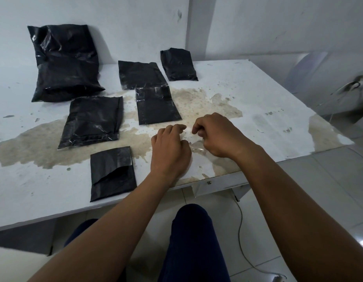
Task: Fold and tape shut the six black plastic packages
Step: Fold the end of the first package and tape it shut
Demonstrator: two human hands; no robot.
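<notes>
Six black packages on the table (pixel 258 94), all out ahead and left of my hands. Big one (pixel 64 62) leans against the wall at far left. Far pair: flat one (pixel 141 75) and a smaller one (pixel 178 64) at the back right. Middle pair: left package (pixel 92 122) and centre package (pixel 156 106); both show glossy strips that look like clear tape. Near package (pixel 111 173) sits close to the table edge, flap folded but loose, no tape visible on it. My read: that one is next.

Both hands work over a bare stained patch of table, well apart from every package. Left hand (pixel 170 151) is knuckles up, fingers curled, fingertips pinching something clear. Right hand (pixel 215 135) is curled too, thumb and finger pinched in toward the left. Between them is a thin see-through strip (pixel 195 146), probably clear tape; can't tell its length or where the roll is.

Step in hand: freeing or separating a piece of tape, not yet applying it.

Next move needs: keep the strip taut so it doesn't stick to itself, carry it left to the near package, press the flap flat first, then lay tape across the flap edge.
</notes>
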